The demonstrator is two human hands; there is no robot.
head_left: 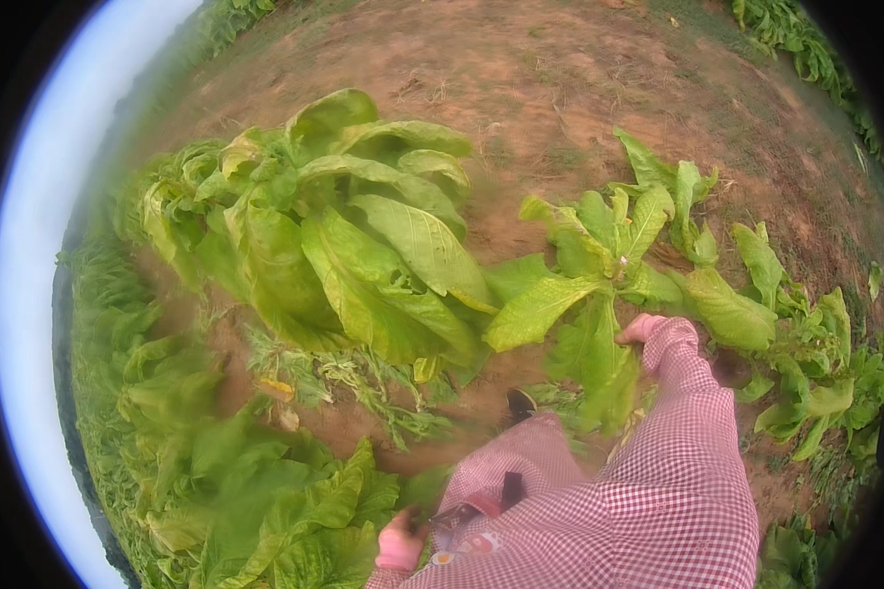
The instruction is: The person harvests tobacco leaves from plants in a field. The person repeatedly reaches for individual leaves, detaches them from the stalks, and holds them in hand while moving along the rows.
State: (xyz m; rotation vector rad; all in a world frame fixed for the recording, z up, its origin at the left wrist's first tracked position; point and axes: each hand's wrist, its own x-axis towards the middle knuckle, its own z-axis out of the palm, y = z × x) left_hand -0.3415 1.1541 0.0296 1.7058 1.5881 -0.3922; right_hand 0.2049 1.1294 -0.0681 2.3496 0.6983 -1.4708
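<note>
The right hand is at a leafy plant, left hand low; whether fingers clamp anything, I cannot tell. Reddish soil spreads beyond.

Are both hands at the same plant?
No, the right hand is at the green leafy plant, while the left hand is low beside the checkered garment, apart from that plant.

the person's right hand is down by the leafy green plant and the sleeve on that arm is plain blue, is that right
Not quite: the sleeve isn't plain blue. The head view shows it in a red-and-white check. The rest holds: the right hand is down by the leafy green plant.
</note>
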